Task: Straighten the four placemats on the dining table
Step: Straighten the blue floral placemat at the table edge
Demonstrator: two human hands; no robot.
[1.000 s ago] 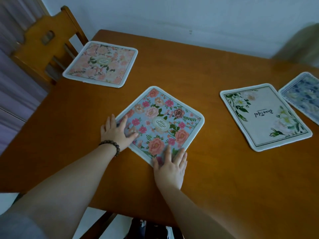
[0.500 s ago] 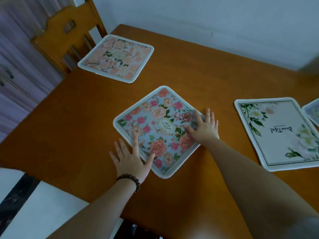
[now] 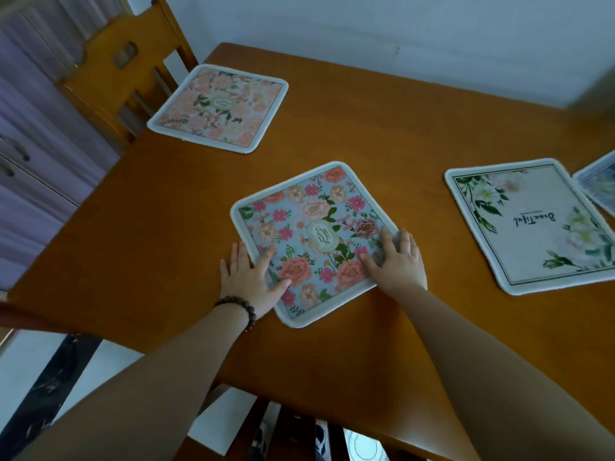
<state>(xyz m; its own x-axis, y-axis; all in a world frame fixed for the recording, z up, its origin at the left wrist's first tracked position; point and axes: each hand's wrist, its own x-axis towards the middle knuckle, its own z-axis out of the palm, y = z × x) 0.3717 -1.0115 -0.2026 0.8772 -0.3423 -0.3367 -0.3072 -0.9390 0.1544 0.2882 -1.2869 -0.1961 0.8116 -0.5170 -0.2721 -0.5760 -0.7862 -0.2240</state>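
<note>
- On the wooden dining table (image 3: 382, 134), four placemats lie scattered; the blue floral placemat (image 3: 312, 234) sits mid-table, turned cornerwise to the near edge.
- It looks thin, light and limp, apt to slide on the polished wood; flat pressure near opposite edges should turn it.
- The left hand (image 3: 249, 281) and right hand (image 3: 396, 261) lie flat, fingers spread, gripping nothing.

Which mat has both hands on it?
The blue placemat with pink flowers, in the middle. The left hand and right hand press flat on it; the other three mats lie untouched.
</note>
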